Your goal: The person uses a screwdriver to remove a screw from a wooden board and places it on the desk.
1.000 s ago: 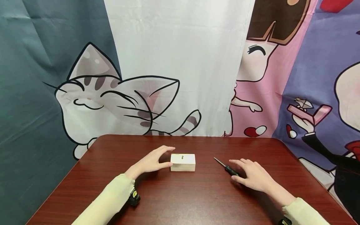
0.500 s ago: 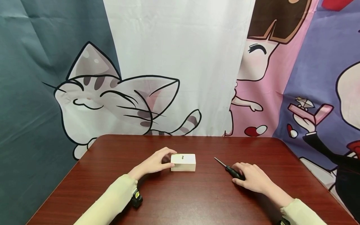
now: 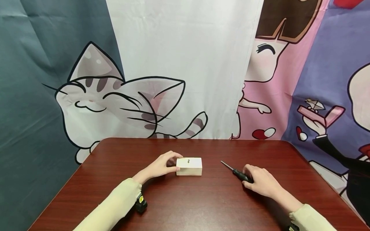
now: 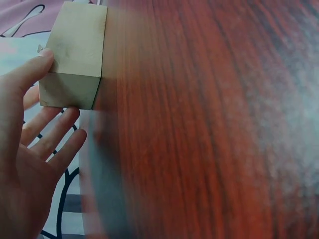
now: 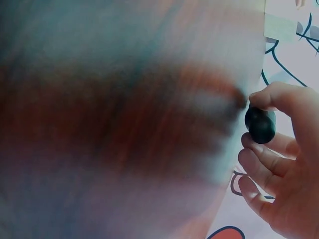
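A pale rectangular wooden block sits near the middle of the table, with a small screw standing up from its top. My left hand grips the block's left end, thumb along the near side and fingers behind. In the left wrist view the thumb lies against the block close to the screw. To the right lies a screwdriver with a black handle, its metal shaft angled away to the left. My right hand pinches the rear of that handle between thumb and fingers.
The reddish-brown wooden table has rounded far corners. Behind its far edge hangs a cloth backdrop printed with a cartoon cat and figures. A black wrist camera is strapped at my left sleeve.
My left hand has moved right and closed onto the block's left end. The right hand's fingers have come in around the screwdriver handle. Block and screwdriver stay about where they were.
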A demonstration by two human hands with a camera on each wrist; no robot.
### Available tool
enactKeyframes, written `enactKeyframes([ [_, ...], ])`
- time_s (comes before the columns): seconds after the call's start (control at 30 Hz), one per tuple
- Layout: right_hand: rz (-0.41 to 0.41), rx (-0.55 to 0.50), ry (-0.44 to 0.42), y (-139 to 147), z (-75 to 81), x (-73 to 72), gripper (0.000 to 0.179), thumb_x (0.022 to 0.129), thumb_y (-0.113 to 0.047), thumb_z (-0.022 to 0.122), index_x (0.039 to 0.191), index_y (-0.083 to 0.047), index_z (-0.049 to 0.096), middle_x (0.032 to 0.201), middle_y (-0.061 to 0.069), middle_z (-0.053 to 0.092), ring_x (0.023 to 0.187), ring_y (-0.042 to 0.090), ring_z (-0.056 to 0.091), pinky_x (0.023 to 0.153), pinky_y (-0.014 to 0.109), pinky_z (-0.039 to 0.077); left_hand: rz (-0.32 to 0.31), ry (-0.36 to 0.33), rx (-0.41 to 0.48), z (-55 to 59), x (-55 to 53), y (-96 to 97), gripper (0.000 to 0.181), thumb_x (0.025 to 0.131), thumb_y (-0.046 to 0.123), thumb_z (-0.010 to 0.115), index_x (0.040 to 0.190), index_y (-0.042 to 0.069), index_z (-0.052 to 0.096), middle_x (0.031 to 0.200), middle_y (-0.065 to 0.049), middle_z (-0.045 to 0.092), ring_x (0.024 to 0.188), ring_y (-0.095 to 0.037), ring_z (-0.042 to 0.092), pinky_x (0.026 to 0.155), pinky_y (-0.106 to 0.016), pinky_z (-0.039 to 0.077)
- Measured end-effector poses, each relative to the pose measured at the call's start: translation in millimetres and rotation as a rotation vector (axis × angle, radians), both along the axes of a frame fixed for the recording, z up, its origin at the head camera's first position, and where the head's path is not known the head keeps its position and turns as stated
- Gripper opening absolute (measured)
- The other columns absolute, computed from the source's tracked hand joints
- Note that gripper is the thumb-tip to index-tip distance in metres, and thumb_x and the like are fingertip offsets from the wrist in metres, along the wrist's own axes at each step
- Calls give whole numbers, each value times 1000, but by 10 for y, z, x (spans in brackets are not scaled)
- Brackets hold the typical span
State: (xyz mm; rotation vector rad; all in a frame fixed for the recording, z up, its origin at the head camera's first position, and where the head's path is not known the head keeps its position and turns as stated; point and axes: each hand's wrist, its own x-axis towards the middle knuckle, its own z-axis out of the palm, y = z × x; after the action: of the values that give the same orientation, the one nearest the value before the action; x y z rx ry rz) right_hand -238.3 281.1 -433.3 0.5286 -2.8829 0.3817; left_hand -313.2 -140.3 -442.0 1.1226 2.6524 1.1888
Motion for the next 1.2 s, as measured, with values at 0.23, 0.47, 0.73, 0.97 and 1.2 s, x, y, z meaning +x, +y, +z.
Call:
enactKeyframes([
  [0.23, -57, -126, -14, 7, 47, -11, 26, 77, -20, 78, 93, -21, 58, 68, -12, 52, 63, 2, 45, 55, 23, 36, -1, -30, 15, -10, 24, 43, 44, 88, 26, 76, 128, 16, 60, 118, -7, 62, 101, -19, 67, 87, -37, 58],
  [0.47, -22, -334, 83, 8, 66, -23, 28, 78, -13, 81, 95, -18, 61, 76, -7, 59, 65, -1, 49, 58, 20, 41, -6, -28, 44, -21, 88, 91, 44, 87, 24, 77, 126, 15, 61, 116, -7, 63, 101, -20, 67, 88, -38, 58],
  [0.73, -77, -541, 72, -48, 112, -55, 30, 83, -19, 80, 107, -14, 62, 92, 5, 70, 75, -3, 64, 67, 19, 53, 3, -47, 91, -51, 137, 121, 45, 85, 22, 79, 126, 15, 62, 120, -6, 63, 109, -19, 65, 91, -34, 58],
  [0.97, 23, -890, -50, -119, 129, -103, 35, 89, -11, 73, 120, -2, 58, 97, -2, 65, 80, 3, 72, 75, 25, 60, -15, -163, 188, -73, 195, 158, 48, 85, 15, 78, 129, 10, 61, 124, -13, 59, 116, -29, 62, 92, -31, 57],
  [1.2, 65, -1023, -14, -218, 252, -108, 37, 91, -5, 69, 125, 2, 56, 92, -12, 69, 79, 6, 73, 75, 29, 61, -11, -201, 185, -85, 248, 191, 46, 86, 17, 77, 130, 16, 60, 130, -7, 58, 119, -24, 58, 94, -26, 55],
])
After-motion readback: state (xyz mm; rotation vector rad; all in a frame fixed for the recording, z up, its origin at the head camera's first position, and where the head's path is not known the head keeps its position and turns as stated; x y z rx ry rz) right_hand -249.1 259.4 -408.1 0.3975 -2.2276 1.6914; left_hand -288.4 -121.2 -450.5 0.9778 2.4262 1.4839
